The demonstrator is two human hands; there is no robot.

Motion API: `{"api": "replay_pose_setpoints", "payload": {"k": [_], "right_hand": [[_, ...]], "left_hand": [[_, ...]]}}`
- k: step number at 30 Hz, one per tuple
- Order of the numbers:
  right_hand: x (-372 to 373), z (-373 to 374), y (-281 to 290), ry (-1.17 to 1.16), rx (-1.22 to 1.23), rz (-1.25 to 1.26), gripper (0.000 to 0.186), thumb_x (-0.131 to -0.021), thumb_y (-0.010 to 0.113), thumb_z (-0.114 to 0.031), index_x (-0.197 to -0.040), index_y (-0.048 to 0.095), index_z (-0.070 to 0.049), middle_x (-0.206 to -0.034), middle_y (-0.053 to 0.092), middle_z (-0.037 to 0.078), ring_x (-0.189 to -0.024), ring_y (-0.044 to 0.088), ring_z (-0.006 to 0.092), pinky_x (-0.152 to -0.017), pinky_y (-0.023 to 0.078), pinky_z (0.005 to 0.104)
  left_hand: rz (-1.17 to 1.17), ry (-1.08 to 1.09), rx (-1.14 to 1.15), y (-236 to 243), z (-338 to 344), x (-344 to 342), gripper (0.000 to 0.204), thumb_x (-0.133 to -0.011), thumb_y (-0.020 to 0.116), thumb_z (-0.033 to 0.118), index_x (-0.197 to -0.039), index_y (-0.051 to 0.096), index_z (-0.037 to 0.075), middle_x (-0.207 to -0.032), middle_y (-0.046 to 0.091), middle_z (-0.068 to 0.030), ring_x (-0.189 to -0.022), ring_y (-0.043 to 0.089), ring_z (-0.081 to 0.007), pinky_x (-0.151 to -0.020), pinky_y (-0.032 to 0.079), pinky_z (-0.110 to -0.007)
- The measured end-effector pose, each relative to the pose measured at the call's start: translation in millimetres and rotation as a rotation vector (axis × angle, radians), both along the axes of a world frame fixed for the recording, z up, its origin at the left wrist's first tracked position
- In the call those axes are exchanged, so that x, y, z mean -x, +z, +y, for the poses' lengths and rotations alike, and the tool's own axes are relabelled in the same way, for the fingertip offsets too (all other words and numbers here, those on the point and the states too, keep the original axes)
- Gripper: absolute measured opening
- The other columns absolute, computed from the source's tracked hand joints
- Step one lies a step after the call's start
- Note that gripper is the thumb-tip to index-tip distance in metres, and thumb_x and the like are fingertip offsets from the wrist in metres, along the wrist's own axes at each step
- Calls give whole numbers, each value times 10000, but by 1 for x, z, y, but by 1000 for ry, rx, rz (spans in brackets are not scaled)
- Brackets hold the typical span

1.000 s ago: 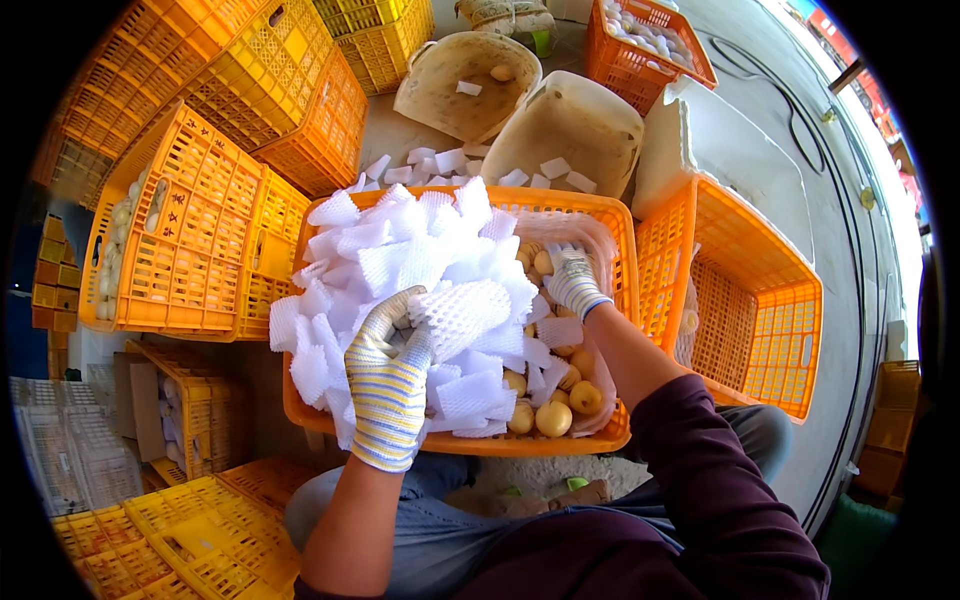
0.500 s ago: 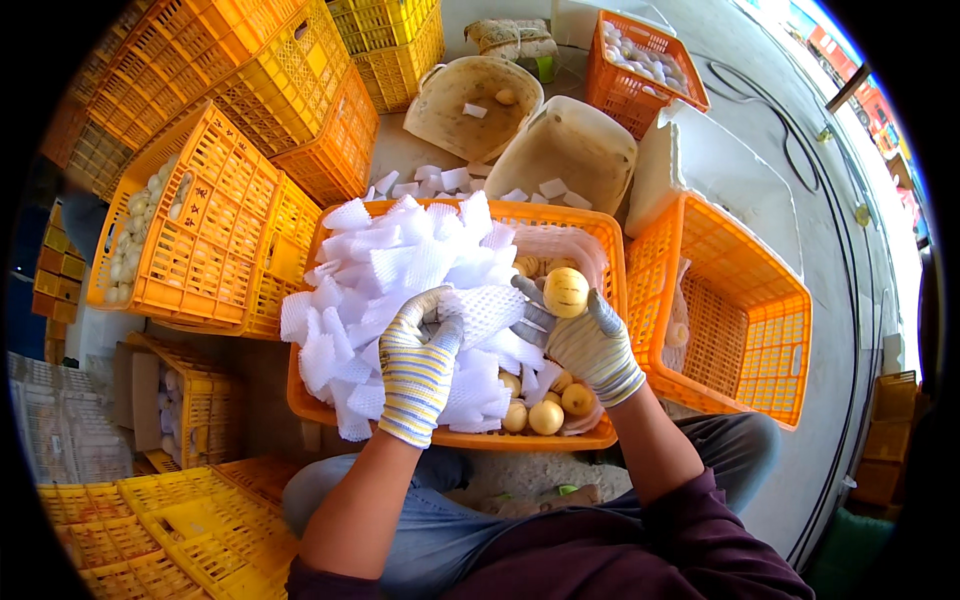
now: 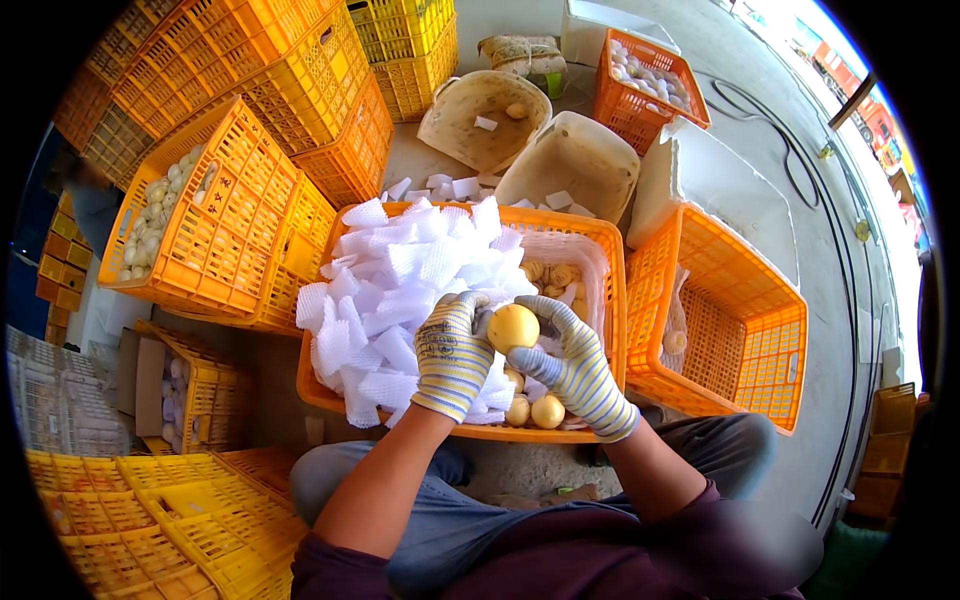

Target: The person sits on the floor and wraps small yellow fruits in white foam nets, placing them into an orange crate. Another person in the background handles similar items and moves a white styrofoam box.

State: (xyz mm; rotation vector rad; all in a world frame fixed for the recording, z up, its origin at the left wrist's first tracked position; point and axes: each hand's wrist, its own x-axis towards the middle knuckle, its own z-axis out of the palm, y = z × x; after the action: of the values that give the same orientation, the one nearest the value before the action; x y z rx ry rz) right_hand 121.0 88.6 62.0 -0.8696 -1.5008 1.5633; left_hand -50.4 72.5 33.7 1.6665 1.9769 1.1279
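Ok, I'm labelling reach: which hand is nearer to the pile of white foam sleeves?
Left. The left hand is over the right part of the white foam sleeves; the right hand is farther off, to the right of the yellow fruit.

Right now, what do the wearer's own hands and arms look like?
Left hand and right hand wear off-white knit gloves with yellow and blue-grey stripes; the fingers look greyish. Dark printed marking on the left glove's back. Dark maroon sleeves leave the forearms partly bare.
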Motion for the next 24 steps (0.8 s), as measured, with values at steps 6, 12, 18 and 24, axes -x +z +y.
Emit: {"api": "replay_pose_setpoints", "payload": {"k": [6, 12, 18, 24], "right_hand": [[-1, 11, -23, 17, 222, 195, 667, -800, 796, -112, -1342, 434, 29, -1309, 534, 132, -1192, 545, 217, -991, 483, 328], [3, 7, -41, -84, -154, -95, 643, -737, 830, -61, -1274, 484, 10, -1154, 602, 108, -1042, 608, 205, -907, 517, 317], [12, 8, -22, -199, -637, -329, 603, -705, 853, -88, -1206, 527, -13, -1085, 578, 126, -985, 610, 222, -847, 518, 329], [-15, 20, -20, -25, 274, 365, 551, -890, 691, -70, -1387, 460, -12, -1196, 622, 78, -1086, 583, 153, -990, 461, 298]], "left_hand": [[-682, -95, 271, 1, 0, 6, 75, -894, 621, -14, -957, 659, -2, -867, 678, -43, -764, 627, -89, -722, 543, -255], [-979, -135, 248, 0, -2, 8, 135, -891, 660, 36, -1018, 618, 15, -901, 660, -61, -784, 626, -101, -726, 559, -253], [-954, -264, 276, -2, 0, 8, 417, -815, 785, 153, -1130, 540, 28, -1067, 591, -72, -981, 597, -137, -846, 536, -260], [-1067, -395, 143, 12, 2, 1, 680, -781, 819, 181, -1324, 466, -26, -1178, 574, -108, -1049, 584, -170, -902, 518, -285]]}}
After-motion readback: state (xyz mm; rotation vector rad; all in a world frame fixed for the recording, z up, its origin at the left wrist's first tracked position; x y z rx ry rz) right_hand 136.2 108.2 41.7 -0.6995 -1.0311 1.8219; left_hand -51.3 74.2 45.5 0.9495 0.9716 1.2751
